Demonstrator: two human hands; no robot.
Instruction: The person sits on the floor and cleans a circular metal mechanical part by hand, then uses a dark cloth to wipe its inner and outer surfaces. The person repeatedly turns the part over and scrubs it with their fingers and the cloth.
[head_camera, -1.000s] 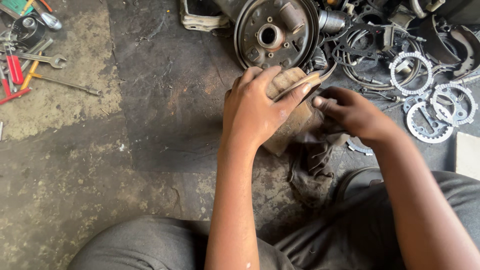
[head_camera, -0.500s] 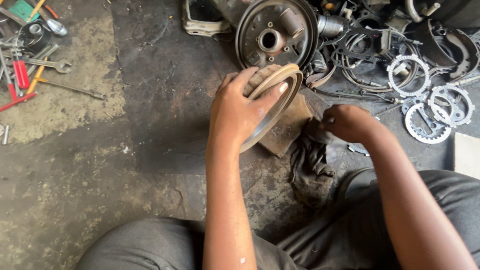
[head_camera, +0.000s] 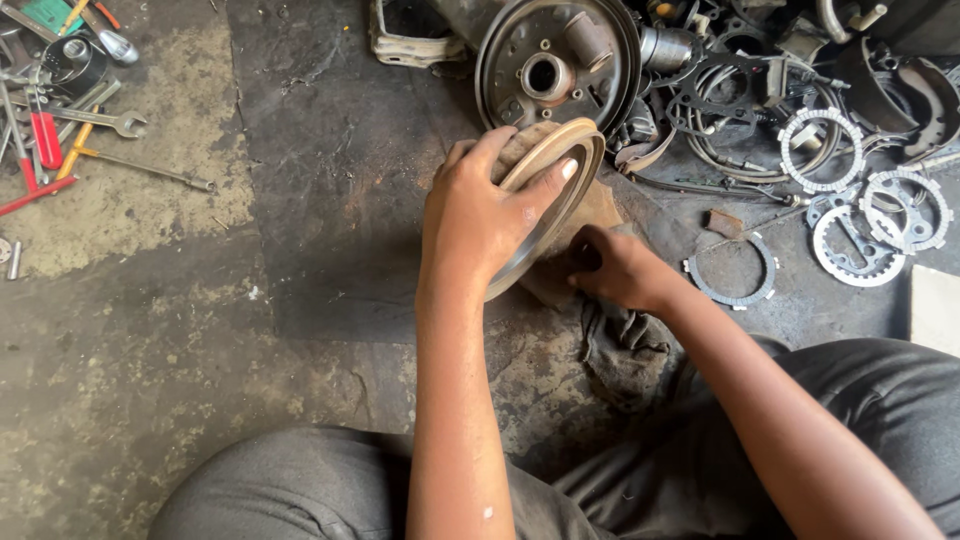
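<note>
Two hands at work over the grimy floor (head_camera: 300, 250). The left hand (head_camera: 480, 225) comes in from below, forearm straight up the frame, wrist bent, grip clamped on a round metal ring (head_camera: 555, 200) held tilted on edge, thumb across its rim, fingers wrapped behind. Under the ring lies a brown block (head_camera: 590, 225). The right hand (head_camera: 615, 268) reaches across from the right, knuckles up, fingers curled down onto a dark rag (head_camera: 625, 345) just beside the block; whether that grip is pinched shut, I cannot tell. Beyond them stands a drum plate (head_camera: 555, 70), toothed rings (head_camera: 875, 215) to the right, wrenches (head_camera: 100, 125) well apart at left.
</note>
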